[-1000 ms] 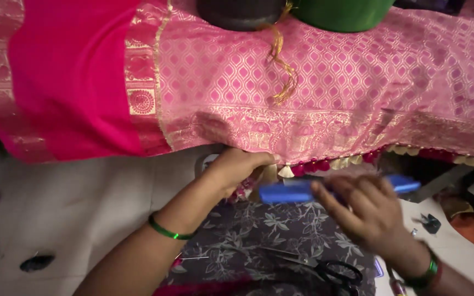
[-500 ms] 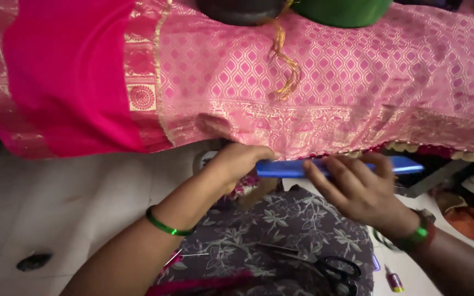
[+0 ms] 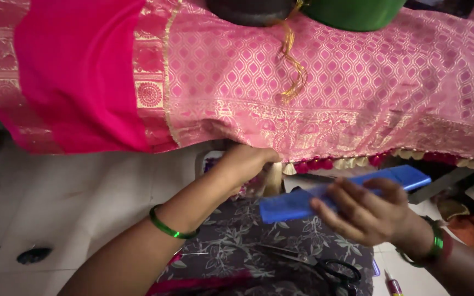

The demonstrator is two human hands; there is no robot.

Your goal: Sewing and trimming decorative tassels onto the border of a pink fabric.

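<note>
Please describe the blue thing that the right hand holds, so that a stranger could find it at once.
Start at the wide pink and gold cloth that hangs across the top. Below its tasselled edge, the right hand holds a long flat blue comb. Nothing else nearby is bright blue.

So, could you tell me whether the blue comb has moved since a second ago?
Yes. The blue comb in the right hand now sits lower, clear below the tassel edge of the pink fabric, after rising to that edge half a second ago.
</note>
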